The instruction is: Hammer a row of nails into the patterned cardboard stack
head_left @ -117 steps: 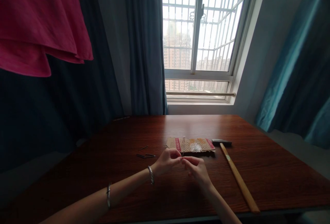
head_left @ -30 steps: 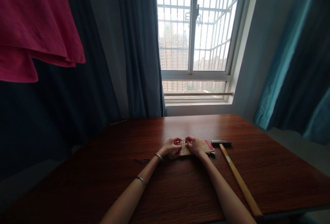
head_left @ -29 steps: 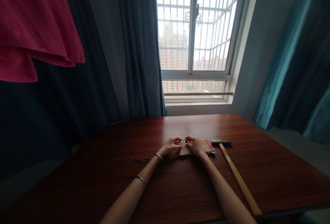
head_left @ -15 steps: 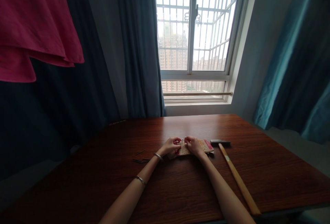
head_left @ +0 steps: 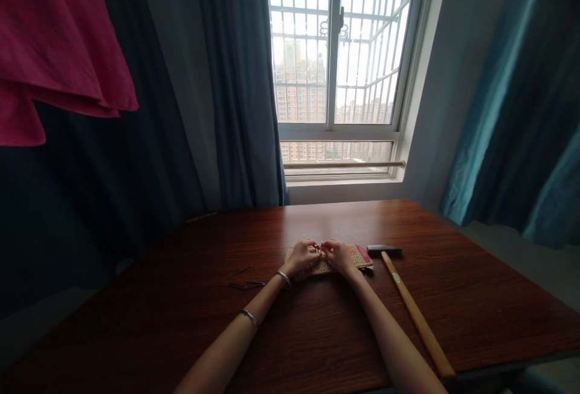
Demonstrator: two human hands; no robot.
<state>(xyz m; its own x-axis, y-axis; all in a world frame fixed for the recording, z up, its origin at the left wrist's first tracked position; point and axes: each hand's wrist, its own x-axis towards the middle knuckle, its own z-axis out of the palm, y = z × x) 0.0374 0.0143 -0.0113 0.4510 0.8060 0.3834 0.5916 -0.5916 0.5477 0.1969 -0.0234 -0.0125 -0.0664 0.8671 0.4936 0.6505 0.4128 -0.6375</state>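
My left hand (head_left: 303,256) and my right hand (head_left: 338,256) meet over a flat, dotted pad (head_left: 324,266) with pink, cream and orange patches. Fingertips of both hands are pinched close together. Thin dark nails (head_left: 317,249) show between them, standing roughly upright; their lower ends are too small to make out clearly. The left fingers are closed on one and the right fingers seem closed on another. Part of the pad is hidden under my hands. Several more dark nails (head_left: 247,285) lie on the table left of my left wrist.
A hammer with a dark head (head_left: 384,251) and long wooden handle (head_left: 419,315) lies to the right of the pad. The brown wooden table (head_left: 326,327) reaches to the window (head_left: 335,80). Blue curtains (head_left: 240,110) and a hanging pink cloth (head_left: 67,49) flank it.
My hands have drawn closer together at the fingertips, with the left hand shifting slightly right over the pad. The view has turned a little, so the surroundings sit slightly further left.
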